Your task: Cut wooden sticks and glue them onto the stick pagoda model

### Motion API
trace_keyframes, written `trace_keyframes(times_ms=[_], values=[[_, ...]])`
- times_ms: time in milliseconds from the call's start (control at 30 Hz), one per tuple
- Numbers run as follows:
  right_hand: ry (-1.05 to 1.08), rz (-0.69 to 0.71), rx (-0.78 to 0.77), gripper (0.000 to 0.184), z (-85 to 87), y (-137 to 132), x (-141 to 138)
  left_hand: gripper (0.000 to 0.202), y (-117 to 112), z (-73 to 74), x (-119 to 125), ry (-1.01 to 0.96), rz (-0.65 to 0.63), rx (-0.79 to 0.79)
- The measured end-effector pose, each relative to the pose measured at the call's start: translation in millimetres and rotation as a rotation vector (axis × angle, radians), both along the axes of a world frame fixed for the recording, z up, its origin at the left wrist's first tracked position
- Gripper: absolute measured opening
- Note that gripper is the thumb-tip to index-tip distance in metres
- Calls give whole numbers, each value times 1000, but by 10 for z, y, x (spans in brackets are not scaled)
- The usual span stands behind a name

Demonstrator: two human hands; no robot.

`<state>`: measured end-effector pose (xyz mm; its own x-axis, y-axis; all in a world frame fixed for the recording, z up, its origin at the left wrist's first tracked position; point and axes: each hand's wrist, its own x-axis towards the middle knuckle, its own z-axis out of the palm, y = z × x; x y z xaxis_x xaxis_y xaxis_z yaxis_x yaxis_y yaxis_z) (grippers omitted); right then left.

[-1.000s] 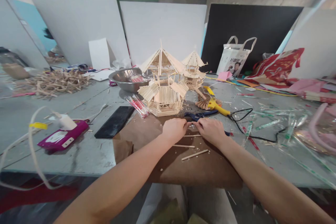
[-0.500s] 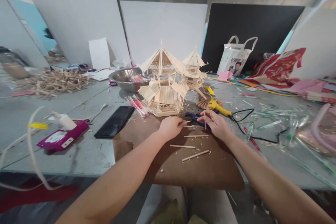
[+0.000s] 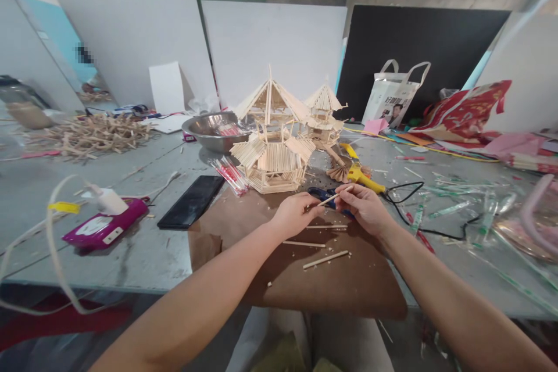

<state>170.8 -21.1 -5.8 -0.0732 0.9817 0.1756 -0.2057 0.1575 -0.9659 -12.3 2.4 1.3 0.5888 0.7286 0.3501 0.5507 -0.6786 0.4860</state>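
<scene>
My left hand (image 3: 293, 214) and my right hand (image 3: 365, 207) meet over a brown paper sheet (image 3: 279, 267) and pinch the two ends of a thin wooden stick (image 3: 335, 196), which slants up to the right. Both hands are closed on it. Loose sticks (image 3: 326, 258) lie on the paper just below the hands. Right behind them stands a pavilion model (image 3: 272, 151) built of wooden sticks, with a smaller stick tower (image 3: 323, 113) beyond it. Blue-handled scissors (image 3: 321, 193) lie under the held stick.
A yellow glue gun (image 3: 361, 177) with a black cord lies right of the model. A black phone (image 3: 192, 201), a steel bowl (image 3: 209, 131), a pink box (image 3: 104, 228) and a heap of sticks (image 3: 89, 135) sit on the left. Plastic wrappers (image 3: 453, 203) litter the right side.
My hands lifted off the paper, where they were pressed together. My right hand picked up a stick and tilted it, and my left hand now pinches its lower end.
</scene>
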Motion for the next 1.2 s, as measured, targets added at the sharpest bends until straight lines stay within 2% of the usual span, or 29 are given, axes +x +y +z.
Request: trace_keyframes(times_ms=[100,167,233,300,333,367,433,567,733,867,1067,1200], values=[[-85,12,8,20,-21,11,-6,34,4,-5,-6,15,24,-40],[-206,-55,59,24,-37,55,40,37,10,-5,-18,26,54,-78],[-435,-233,167,27,-58,128,141,40,19,-4,-31,12,86,-115],[-775,-484,290,26,-86,214,287,43,30,-3,-41,-13,105,-147],[-930,-582,298,26,-102,255,366,44,34,-3,-44,-23,112,-161],[-1062,-665,271,28,-118,290,442,45,38,-4,-46,-32,120,-175],[-1280,-713,187,34,-151,342,564,46,42,-6,-45,-50,128,-200],[-1554,-633,7,33,-199,379,641,44,41,-10,-35,-95,107,-233],[-1685,-710,23,31,-241,392,589,35,45,-6,-30,-149,71,-252],[-1693,-693,47,33,-266,407,588,30,46,1,-30,-146,44,-285],[-1701,-703,-72,33,-233,401,604,30,49,2,-34,-141,36,-301],[-1605,-711,-203,36,-182,368,579,32,64,-12,-39,-170,40,-308]])
